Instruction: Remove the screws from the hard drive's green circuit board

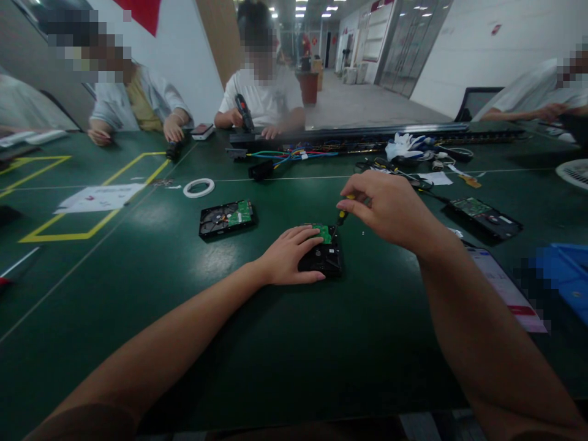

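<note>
A hard drive (333, 260) with a green circuit board lies on the green table in front of me. My left hand (291, 254) holds it from the left, fingers spread over its top and thumb along its near edge. Pinched in my right hand (383, 205) is a small black and yellow screwdriver (342, 218). It is tilted, with its thin shaft pointing down at the board's right side. Whether the tip sits in a screw I cannot tell. Two tiny bright bits (362, 233), perhaps screws, lie right of the drive.
Another hard drive (227, 218) lies left, and one more (484, 217) right. Beyond are a white ring (199, 188), cables (294, 156), white gloves (407, 147) and a long black rail (349, 138). A phone (505, 288) and blue bin (567, 275) sit right. Several people sit around; one holds a power tool (243, 112).
</note>
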Available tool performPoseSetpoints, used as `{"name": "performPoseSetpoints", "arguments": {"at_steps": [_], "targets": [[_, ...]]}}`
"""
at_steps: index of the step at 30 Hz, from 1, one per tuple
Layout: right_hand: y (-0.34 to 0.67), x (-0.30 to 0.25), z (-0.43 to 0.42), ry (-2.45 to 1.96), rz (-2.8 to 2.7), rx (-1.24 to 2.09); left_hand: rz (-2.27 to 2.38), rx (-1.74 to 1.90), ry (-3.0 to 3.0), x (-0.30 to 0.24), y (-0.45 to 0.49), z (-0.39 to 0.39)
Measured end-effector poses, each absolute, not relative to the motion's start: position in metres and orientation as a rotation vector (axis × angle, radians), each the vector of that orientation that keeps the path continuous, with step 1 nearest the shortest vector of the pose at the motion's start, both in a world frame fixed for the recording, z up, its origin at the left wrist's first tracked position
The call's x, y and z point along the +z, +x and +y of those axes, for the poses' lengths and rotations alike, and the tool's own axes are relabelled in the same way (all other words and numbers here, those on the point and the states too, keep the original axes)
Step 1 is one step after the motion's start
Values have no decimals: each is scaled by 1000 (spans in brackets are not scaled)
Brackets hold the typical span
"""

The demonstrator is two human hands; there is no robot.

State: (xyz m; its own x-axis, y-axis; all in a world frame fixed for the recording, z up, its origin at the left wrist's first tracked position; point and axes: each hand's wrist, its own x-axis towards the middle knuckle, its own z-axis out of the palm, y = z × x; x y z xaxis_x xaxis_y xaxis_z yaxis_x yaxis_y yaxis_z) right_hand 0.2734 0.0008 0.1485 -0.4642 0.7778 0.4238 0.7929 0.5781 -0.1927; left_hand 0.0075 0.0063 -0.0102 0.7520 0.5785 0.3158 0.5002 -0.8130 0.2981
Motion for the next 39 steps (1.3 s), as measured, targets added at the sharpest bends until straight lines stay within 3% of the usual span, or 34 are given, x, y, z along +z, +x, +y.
{"name": "performPoseSetpoints", "arguments": {"at_steps": [10, 27, 39], "targets": [[275, 154, -4, -1141, -2415, 169, 857, 591, 2732, -9, 6, 7], [270, 145, -1, -1527, -2252, -263, 851, 596, 2735, -7, 10, 5], [276, 153, -4, -1211, -2450, 69, 833, 613, 2729, -12, 7, 7]]}}
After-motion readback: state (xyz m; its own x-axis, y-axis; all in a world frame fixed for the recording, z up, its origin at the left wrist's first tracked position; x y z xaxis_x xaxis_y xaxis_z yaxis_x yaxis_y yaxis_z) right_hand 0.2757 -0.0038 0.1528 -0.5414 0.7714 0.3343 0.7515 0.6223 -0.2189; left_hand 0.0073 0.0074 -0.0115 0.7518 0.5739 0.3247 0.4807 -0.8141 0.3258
